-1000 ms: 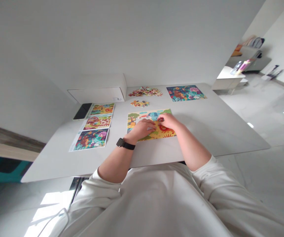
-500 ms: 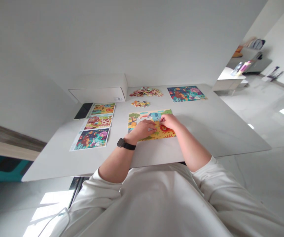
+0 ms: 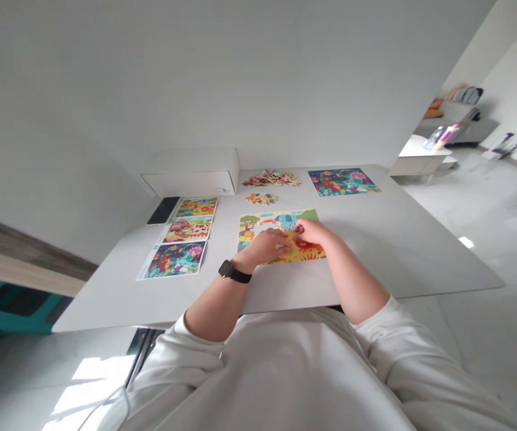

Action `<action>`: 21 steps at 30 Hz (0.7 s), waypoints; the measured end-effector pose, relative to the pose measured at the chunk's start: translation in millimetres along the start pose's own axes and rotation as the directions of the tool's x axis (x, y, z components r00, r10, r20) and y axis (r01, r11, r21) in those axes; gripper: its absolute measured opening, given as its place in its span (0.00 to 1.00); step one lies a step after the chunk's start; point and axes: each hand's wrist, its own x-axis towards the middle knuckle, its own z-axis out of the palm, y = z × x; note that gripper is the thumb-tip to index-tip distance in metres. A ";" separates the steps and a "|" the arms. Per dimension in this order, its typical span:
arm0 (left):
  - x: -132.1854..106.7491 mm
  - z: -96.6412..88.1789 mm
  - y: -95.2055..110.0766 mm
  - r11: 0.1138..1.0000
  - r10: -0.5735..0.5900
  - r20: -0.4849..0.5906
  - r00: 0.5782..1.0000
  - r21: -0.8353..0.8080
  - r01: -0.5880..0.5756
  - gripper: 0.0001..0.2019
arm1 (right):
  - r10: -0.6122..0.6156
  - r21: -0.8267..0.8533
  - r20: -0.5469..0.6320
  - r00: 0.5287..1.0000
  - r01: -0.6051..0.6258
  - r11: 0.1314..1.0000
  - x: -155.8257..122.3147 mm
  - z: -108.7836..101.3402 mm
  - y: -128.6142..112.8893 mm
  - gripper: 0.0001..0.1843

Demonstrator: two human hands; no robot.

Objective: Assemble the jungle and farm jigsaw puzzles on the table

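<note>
I saw the left hand (image 3: 265, 245) on the puzzle (image 3: 297, 254), thumb apart; right hand (image 3: 311, 230) curled, grip unclear; table edge (image 3: 291, 308) near, box (image 3: 191, 182) far left.

"What's being covered at the middle?"

"Part of the puzzle (image 3: 303, 246) is blocked from sight by the left hand (image 3: 267, 245), and another patch is masked by the right hand (image 3: 311, 230)!"

"Is a piece being pinched there?"

"It can't be told; the right fingertips are largely screened!"

"And farther out?"

"Single shapes can't be picked out in the big pile of pieces (image 3: 271, 178), the box label (image 3: 223, 191) can't be read, the bottles (image 3: 447, 136) are blurred, and the shirt (image 3: 312, 371) is cut off below!"
</note>
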 end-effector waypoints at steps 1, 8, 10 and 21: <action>-0.7 -1.1 1.4 1.000 -0.001 0.015 1.000 0.028 0.000 0.11 | -0.005 0.006 0.021 1.000 0.005 1.000 0.0 -0.4 1.0 0.18; -0.3 -5.9 4.5 0.994 -0.029 0.107 0.994 0.108 0.017 0.12 | 0.012 0.019 0.045 0.999 -0.013 1.000 -3.9 -4.1 -1.2 0.21; 0.9 -10.0 3.1 0.997 -0.013 0.143 0.990 0.079 0.002 0.13 | 0.006 0.016 0.050 0.999 -0.007 1.000 -5.1 -5.6 -3.2 0.21; 25.0 -71.0 -68.6 0.908 -0.379 -0.139 0.915 -0.250 0.337 0.13 | 0.013 0.144 -0.032 0.999 -0.008 0.989 -7.2 -6.6 -6.6 0.02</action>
